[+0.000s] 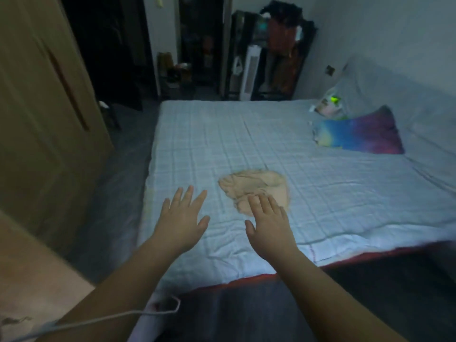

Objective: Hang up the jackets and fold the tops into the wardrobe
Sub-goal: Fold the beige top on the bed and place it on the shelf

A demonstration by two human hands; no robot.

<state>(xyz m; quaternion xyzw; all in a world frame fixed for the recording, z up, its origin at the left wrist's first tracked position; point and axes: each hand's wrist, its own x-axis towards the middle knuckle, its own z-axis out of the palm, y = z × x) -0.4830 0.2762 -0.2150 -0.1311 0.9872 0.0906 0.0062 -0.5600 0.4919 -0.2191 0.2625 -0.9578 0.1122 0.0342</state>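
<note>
So the crumpled beige fabric top is sitting in a heap near the middle of the pale blue checked bed sheet. Makes sense, it's a flat spot to fold on before it goes away. Your right hand overlaps the top's near edge, fingers straight and spread, grip released, nothing pinched. I can't tell if it's actually touching the cloth. Your left hand hovers just beside the top over bare sheet with the same loose, flat grip, probably to catch the other side. The brown wooden wardrobe door is right on your left, handy. A blue-and-purple tie-dye cloth lies well apart, toward the wall.
</note>
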